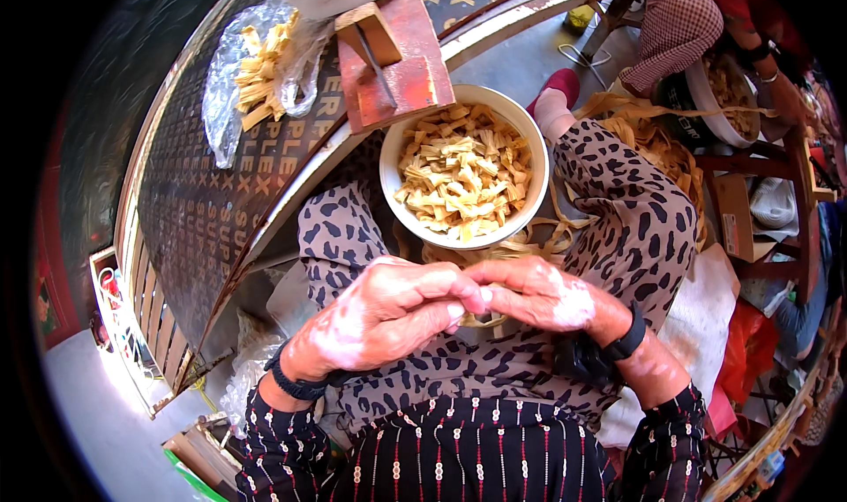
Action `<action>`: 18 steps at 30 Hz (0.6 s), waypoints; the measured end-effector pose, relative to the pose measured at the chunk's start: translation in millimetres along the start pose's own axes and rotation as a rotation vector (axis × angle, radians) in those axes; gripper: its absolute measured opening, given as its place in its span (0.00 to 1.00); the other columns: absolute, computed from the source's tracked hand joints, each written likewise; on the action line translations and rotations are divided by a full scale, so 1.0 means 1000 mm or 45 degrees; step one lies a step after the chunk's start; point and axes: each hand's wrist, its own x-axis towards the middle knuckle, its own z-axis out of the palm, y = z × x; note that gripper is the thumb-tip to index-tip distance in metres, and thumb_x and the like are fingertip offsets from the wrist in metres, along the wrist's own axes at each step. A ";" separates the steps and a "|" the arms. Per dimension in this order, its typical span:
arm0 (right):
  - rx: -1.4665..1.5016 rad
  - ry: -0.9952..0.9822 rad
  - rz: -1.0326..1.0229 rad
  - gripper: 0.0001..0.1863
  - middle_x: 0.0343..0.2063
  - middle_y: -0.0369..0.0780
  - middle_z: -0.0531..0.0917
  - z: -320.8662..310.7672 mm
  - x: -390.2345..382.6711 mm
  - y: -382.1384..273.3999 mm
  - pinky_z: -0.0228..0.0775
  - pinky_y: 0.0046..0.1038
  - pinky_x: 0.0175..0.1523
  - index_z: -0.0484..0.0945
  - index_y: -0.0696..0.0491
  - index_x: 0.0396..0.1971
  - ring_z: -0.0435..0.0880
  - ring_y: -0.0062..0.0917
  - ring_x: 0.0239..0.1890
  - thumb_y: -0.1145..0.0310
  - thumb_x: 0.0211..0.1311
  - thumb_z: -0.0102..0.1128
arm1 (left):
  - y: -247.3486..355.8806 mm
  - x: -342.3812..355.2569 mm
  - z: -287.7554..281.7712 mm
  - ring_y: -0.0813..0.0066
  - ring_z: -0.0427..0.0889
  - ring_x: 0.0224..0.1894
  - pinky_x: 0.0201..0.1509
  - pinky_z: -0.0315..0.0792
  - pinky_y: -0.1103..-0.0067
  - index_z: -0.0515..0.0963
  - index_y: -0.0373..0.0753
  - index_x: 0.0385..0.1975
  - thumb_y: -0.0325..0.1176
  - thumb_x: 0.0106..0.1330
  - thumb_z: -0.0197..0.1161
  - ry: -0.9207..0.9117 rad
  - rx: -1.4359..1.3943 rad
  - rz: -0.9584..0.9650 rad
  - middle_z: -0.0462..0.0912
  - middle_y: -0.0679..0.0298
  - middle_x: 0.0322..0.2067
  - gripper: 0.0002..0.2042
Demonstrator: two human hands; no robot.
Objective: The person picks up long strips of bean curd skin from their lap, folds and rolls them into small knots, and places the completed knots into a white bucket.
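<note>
Over my lap, my left hand (393,312) and my right hand (540,295) meet fingertip to fingertip, both closed. Between them they pinch a pale yellow strip (483,322), mostly covered by the fingers. Just beyond them, between my knees, stands a round white bucket (540,162). It is heaped with short, folded pale yellow pieces (463,171). More long strips (565,228) trail on the floor beside the bucket and under my hands.
At the upper left, a dark board table (176,184) carries a clear plastic bag (221,105) with folded pieces. A red wooden block with an upright blade (379,74) juts over its edge. At the upper right, another person (675,26) sits by a filled bucket (706,105).
</note>
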 end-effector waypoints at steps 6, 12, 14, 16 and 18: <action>0.070 0.087 -0.055 0.14 0.27 0.38 0.79 0.005 -0.007 -0.059 0.68 0.23 0.35 0.74 0.59 0.43 0.77 0.20 0.29 0.65 0.64 0.52 | 0.029 -0.029 -0.018 0.84 0.73 0.15 0.15 0.67 0.89 0.76 0.27 0.35 0.19 0.59 0.53 0.465 -0.366 0.558 0.78 0.55 0.21 0.07; -0.233 0.217 -0.621 0.12 0.17 0.41 0.75 0.012 0.016 -0.116 0.64 0.25 0.23 0.73 0.61 0.38 0.75 0.26 0.18 0.69 0.59 0.59 | 0.067 -0.080 -0.048 0.83 0.68 0.16 0.15 0.69 0.89 0.58 0.38 0.35 0.19 0.63 0.45 0.680 -0.405 1.012 0.67 0.59 0.32 0.07; -0.270 0.226 -0.654 0.11 0.15 0.40 0.73 0.016 0.022 -0.130 0.62 0.27 0.22 0.73 0.61 0.37 0.73 0.26 0.16 0.69 0.59 0.59 | 0.083 -0.089 -0.055 0.82 0.68 0.20 0.16 0.67 0.89 0.56 0.39 0.35 0.17 0.62 0.45 0.541 -0.525 1.098 0.66 0.60 0.31 0.08; -0.296 0.252 -0.726 0.10 0.14 0.39 0.71 0.018 0.026 -0.146 0.60 0.28 0.20 0.72 0.61 0.33 0.71 0.26 0.14 0.70 0.58 0.59 | 0.080 -0.109 -0.061 0.82 0.69 0.25 0.22 0.69 0.89 0.60 0.25 0.47 0.21 0.65 0.44 0.599 -0.328 1.233 0.68 0.59 0.34 0.12; -0.407 0.283 -0.896 0.13 0.23 0.41 0.80 0.018 0.028 -0.167 0.68 0.21 0.27 0.76 0.64 0.35 0.80 0.21 0.24 0.74 0.50 0.66 | 0.089 -0.130 -0.062 0.80 0.68 0.28 0.33 0.72 0.85 0.55 0.18 0.56 0.24 0.65 0.45 0.535 -0.385 1.252 0.71 0.59 0.36 0.21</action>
